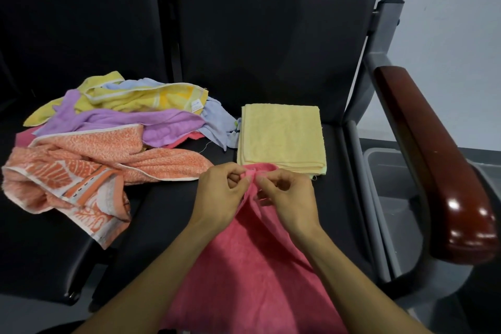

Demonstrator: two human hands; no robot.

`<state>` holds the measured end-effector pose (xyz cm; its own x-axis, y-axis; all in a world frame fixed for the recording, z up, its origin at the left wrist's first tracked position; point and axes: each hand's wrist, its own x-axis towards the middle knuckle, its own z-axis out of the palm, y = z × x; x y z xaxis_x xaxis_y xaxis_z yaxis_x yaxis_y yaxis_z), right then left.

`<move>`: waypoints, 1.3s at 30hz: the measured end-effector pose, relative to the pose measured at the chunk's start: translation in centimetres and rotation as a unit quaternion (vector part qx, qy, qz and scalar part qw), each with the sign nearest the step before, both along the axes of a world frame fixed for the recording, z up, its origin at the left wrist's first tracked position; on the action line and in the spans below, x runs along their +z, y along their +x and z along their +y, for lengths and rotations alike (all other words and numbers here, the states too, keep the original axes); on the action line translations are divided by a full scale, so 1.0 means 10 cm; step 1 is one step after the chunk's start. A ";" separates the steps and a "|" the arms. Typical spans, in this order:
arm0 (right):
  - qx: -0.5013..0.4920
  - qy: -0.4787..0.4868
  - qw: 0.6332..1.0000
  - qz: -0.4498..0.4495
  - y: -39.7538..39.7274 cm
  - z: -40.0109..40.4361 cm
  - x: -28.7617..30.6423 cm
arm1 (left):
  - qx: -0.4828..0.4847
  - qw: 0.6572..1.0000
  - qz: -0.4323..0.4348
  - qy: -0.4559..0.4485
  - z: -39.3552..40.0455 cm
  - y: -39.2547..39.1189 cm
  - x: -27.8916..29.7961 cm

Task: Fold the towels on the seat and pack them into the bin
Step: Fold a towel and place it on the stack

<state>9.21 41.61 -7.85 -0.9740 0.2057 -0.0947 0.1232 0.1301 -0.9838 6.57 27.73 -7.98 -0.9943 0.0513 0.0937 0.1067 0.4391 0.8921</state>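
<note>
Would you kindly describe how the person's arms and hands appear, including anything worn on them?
Both forearms are bare as far as the frame shows, with no sleeves in view. The left hand and right hand wear no gloves, and no rings, watch or bracelets show. The fingers have short nails.

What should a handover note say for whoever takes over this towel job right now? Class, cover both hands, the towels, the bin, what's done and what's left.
Left hand and right hand: both pinch the pink towel's top edge, close together.
Yellow towel: folded, on the seat.
Pile: unfolded, left of it.
Bin: beyond the armrest, right; no towels visible inside.
Done: one fold.
Left: fold pink, fold pile, pack all.
</note>
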 end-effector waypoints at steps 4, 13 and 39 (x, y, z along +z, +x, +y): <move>0.013 -0.035 0.999 -0.009 0.01 -0.01 0.01 | -0.023 0.999 -0.029 0.017 -0.01 0.00 -0.01; 0.123 -0.054 0.991 -0.022 0.03 -0.01 -0.01 | -0.026 0.999 -0.033 -0.028 -0.09 0.00 -0.06; 0.192 0.343 0.919 -0.003 -0.11 0.15 -0.34 | -0.121 0.990 -0.017 -0.065 -0.14 0.08 0.06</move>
